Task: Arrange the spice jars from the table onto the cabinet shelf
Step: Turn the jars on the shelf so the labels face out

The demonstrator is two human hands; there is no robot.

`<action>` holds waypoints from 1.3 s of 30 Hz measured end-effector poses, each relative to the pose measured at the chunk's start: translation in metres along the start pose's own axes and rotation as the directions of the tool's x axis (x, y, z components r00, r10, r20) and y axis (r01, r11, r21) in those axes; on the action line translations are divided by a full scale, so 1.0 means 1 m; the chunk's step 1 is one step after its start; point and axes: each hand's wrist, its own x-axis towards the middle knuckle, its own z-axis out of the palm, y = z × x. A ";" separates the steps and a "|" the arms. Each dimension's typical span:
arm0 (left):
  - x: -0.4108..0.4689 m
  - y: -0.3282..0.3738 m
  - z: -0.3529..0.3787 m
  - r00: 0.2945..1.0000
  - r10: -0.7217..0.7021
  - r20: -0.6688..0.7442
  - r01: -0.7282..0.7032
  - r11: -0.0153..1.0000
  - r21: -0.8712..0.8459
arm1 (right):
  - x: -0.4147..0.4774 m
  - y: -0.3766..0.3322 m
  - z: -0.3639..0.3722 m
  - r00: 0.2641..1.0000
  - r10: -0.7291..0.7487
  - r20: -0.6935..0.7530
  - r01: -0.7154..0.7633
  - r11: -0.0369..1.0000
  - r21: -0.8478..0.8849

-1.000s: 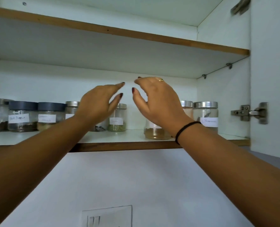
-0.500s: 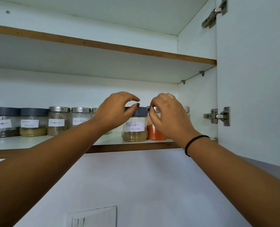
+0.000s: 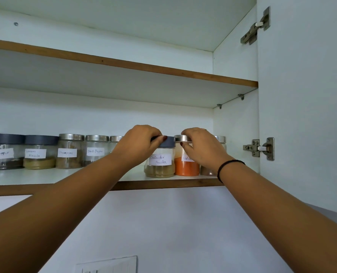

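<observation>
A white laminate cabinet point(image 3: 104, 115) fills the view, smooth and matte, seen from below. To the right of both hands its flat door point(image 3: 305, 95) stands open. Below the hands is a plain pale wall point(image 3: 163, 223). Above them runs an upper shelf point(image 3: 124, 65), a thin white board with a brown wood-grain front edge. The lower shelf point(image 3: 16, 177), edged the same way, carries the spice jars.

Two bare forearms reach up from the bottom corners. The left hand point(image 3: 138, 143) grips the round dark grey lid of the coriander jar point(image 3: 159, 164), fingers curled over the top and thumb at its front. This squat clear glass jar stands near the shelf's front edge and holds tan powder behind a handwritten paper label.

Touching its right side, the orange-powder jar point(image 3: 186, 168) stands under the right hand point(image 3: 201, 148), whose fingers curl over the brushed steel lid, thumb on the rim. Another steel-lidded jar point(image 3: 221, 139) shows partly behind that hand.

Left of the left hand stands a row of labelled cylindrical glass jars: a black pepper jar point(image 3: 95, 152) and a cinnamon jar point(image 3: 69, 152) with steel lids, then a masala jar point(image 3: 39, 154) with a grey lid.

A metal hinge point(image 3: 260, 148) sits right of the right hand. A thin black band point(image 3: 228, 166) circles the right wrist.
</observation>
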 end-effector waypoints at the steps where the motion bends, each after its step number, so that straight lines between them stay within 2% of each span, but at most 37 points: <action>1: 0.000 0.001 0.000 1.000 -0.006 0.003 0.006 1.000 0.002 | 0.002 0.001 -0.001 1.000 0.005 -0.001 -0.004 1.000 0.024; 7: 0.001 0.005 0.003 0.999 -0.045 0.009 0.044 0.999 0.020 | 0.010 -0.001 0.001 1.000 0.018 -0.016 -0.018 1.000 0.018; 15: 0.006 0.006 0.004 1.000 -0.025 -0.003 0.025 0.997 0.072 | 0.011 -0.001 0.000 0.999 0.023 -0.029 -0.022 0.999 0.033; 26: 0.013 -0.003 -0.001 0.999 -0.011 0.050 0.009 0.999 0.050 | 0.015 0.001 -0.002 0.999 0.029 -0.016 -0.029 0.999 0.036; 39: 0.013 -0.005 0.003 1.000 -0.015 0.026 0.014 0.999 0.052 | 0.017 0.001 -0.002 0.999 0.019 -0.035 -0.018 0.999 0.031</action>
